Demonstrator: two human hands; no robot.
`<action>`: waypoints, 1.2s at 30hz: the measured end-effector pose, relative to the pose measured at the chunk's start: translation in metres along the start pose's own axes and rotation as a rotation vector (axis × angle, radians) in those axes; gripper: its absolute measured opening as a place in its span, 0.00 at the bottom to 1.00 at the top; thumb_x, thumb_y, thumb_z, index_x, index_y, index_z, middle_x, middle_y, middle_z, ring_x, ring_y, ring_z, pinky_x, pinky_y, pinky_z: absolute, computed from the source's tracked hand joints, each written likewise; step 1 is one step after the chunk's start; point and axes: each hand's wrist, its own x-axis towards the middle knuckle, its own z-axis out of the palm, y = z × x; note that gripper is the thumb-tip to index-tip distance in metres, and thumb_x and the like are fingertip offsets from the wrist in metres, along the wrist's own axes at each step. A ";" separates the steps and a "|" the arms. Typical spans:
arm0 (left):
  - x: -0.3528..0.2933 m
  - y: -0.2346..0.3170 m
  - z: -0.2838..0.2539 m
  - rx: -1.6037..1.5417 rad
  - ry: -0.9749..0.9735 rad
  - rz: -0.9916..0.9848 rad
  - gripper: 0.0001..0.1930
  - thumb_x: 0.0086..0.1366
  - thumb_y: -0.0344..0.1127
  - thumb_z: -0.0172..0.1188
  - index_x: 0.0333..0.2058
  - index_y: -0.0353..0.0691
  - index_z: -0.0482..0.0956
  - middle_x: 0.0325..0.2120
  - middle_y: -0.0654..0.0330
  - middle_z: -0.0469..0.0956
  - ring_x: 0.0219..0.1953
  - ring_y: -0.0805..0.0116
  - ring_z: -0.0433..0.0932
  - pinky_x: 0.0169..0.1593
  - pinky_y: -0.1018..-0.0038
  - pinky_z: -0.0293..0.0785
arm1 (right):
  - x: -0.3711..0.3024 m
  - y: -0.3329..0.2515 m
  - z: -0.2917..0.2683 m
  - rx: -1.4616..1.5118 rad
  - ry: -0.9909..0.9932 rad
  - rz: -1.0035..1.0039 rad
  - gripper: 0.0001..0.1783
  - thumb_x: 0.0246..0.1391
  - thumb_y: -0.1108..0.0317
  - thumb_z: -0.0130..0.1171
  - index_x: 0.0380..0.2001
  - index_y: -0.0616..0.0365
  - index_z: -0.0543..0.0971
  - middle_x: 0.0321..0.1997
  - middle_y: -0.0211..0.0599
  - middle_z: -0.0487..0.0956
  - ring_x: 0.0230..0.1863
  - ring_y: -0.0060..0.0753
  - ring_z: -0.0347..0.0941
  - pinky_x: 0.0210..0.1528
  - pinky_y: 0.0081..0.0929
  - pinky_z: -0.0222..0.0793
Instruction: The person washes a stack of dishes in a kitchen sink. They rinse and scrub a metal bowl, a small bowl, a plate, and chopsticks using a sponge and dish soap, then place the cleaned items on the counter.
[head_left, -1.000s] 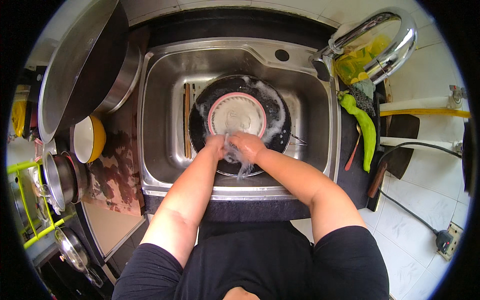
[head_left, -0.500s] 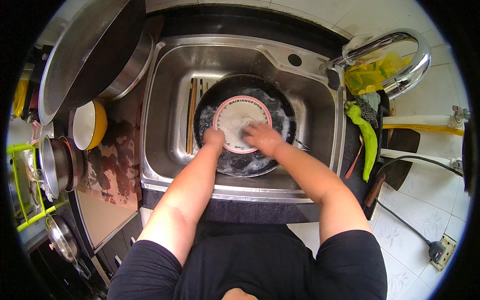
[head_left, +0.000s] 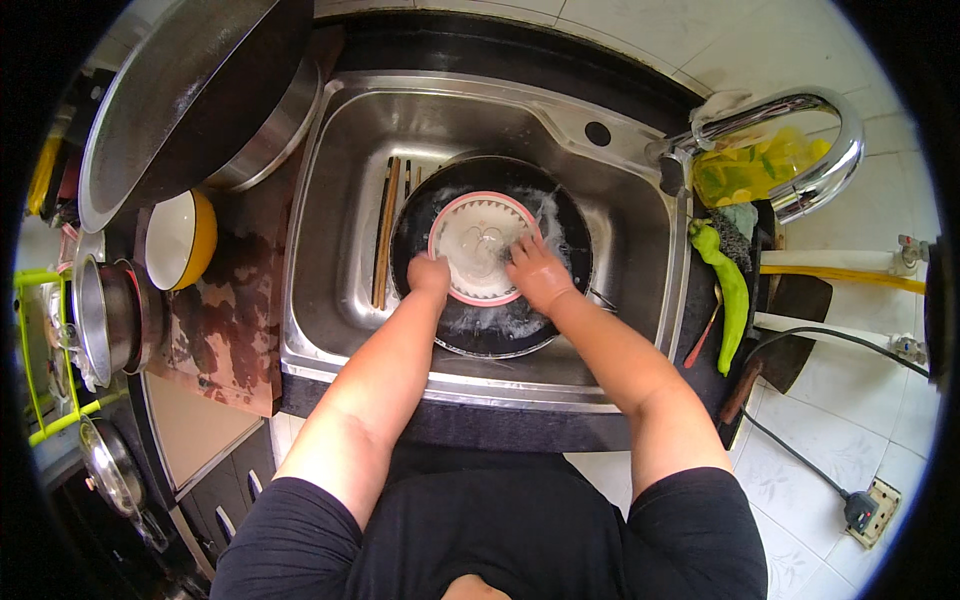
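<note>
A white bowl (head_left: 470, 232) with a pink rim and a dark pattern inside it sits in a black pan (head_left: 500, 335) streaked with suds, in the steel sink. At the bowl's left edge, my left hand (head_left: 429, 277) is closed on the rim, thumb side toward the inside. My right hand (head_left: 541, 275) bends over the right side of the bowl, its fingers pressing a small dark scouring pad (head_left: 504, 257) to the inner wall. The fingers hide most of that pad. Wet suds show on the back of my right hand.
Chopsticks (head_left: 384, 235) lie in the sink left of the pan. A chrome faucet (head_left: 850, 130), a green pepper (head_left: 735, 300) and a red-handled spoon (head_left: 704, 335) are at the right. A yellow bowl (head_left: 203, 240) and a large wok (head_left: 180, 110) stand at the left.
The bowl has turned in my left hand, so the lettering on its far inner rim no longer shows. My right hand has moved from the bowl's middle toward its right rim.
</note>
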 end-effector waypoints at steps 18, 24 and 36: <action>-0.004 0.017 -0.010 -0.920 -0.582 -0.217 0.29 0.65 0.58 0.34 0.52 0.41 0.66 0.49 0.55 0.70 0.51 0.58 0.68 0.54 0.64 0.63 | 0.032 -0.069 -0.027 0.708 0.090 0.405 0.20 0.35 0.71 0.60 0.38 0.56 0.75 0.35 0.43 0.77 0.35 0.42 0.75 0.38 0.33 0.70; -0.002 0.026 -0.033 -1.018 -0.690 -0.293 0.29 0.63 0.57 0.39 0.51 0.39 0.67 0.45 0.54 0.72 0.48 0.55 0.70 0.55 0.62 0.62 | 0.025 -0.024 -0.076 2.299 0.046 0.822 0.26 0.39 0.74 0.65 0.45 0.60 0.69 0.42 0.44 0.74 0.44 0.37 0.71 0.48 0.32 0.67; -0.054 0.052 -0.069 -0.283 -0.909 0.143 0.19 0.50 0.34 0.66 0.39 0.30 0.74 0.33 0.56 0.78 0.34 0.71 0.76 0.41 0.76 0.72 | 0.028 0.018 0.000 1.853 0.327 1.173 0.32 0.46 0.53 0.61 0.47 0.66 0.69 0.42 0.45 0.75 0.43 0.36 0.71 0.45 0.32 0.67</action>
